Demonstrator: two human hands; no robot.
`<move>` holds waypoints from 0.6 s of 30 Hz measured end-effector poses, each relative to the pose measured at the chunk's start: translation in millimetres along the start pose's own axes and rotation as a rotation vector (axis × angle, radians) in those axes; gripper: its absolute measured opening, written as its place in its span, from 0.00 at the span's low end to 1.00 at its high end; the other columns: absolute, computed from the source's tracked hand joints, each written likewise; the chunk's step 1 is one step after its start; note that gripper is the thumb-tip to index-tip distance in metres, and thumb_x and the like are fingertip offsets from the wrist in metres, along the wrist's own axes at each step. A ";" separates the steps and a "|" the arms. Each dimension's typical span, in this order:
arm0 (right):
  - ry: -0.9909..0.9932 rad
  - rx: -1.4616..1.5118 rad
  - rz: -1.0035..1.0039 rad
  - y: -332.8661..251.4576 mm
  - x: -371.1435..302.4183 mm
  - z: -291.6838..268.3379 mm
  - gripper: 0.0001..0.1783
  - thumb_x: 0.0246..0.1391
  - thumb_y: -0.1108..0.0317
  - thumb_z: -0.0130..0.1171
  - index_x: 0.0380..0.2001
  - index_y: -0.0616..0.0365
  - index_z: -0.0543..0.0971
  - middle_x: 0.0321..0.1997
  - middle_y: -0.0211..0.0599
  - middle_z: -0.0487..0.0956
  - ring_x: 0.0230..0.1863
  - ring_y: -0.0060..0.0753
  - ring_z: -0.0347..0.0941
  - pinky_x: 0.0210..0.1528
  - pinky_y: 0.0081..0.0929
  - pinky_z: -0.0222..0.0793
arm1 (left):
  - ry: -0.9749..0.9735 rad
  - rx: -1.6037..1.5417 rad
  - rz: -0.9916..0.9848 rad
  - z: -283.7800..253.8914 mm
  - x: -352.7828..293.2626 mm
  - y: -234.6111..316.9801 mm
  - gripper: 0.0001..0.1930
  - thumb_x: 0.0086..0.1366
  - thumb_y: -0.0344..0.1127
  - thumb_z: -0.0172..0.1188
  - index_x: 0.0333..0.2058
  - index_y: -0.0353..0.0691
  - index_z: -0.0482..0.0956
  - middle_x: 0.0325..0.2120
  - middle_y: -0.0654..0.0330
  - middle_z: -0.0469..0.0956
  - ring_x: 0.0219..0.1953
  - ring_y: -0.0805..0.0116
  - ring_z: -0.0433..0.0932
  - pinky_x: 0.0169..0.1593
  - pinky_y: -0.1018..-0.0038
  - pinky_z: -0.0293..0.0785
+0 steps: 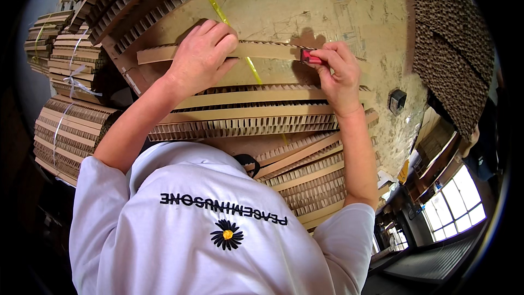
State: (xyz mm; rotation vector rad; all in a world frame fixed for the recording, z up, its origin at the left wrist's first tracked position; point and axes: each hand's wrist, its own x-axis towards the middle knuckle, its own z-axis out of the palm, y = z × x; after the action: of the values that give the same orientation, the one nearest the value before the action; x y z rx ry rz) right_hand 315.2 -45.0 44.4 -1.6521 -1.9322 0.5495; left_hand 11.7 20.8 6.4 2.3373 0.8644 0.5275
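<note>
The cardboard strip (267,51) looks matt, the strap (218,11) glossy.

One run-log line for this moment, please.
left hand: on cardboard strip | right hand: holding red-and-black object at strip | yellow strap: runs beneath strip

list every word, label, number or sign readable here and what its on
White shirt: a line of black capital letters, upside down in view; wording not copied.
Shirt's black flower: a picture, no text.
Red piece in right hand: no readable text.
Tabletop: faint marks, too unclear to read.
</note>
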 end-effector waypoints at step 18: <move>0.180 0.304 0.244 -34.8 -59.1 -55.7 0.14 0.49 0.85 0.69 0.39 0.59 0.86 0.44 0.35 0.80 0.43 0.30 0.77 0.43 0.24 0.75 | 0.764 0.473 0.109 -127.3 79.4 2.8 0.13 0.55 0.23 0.69 0.38 0.33 0.76 0.44 0.50 0.78 0.44 0.53 0.79 0.47 0.65 0.78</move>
State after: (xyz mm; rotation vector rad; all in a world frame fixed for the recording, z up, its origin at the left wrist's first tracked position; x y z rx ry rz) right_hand 330.1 -111.1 101.2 -1.6817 -1.4492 0.7219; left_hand 0.9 122.5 116.2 2.6276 1.3096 1.4555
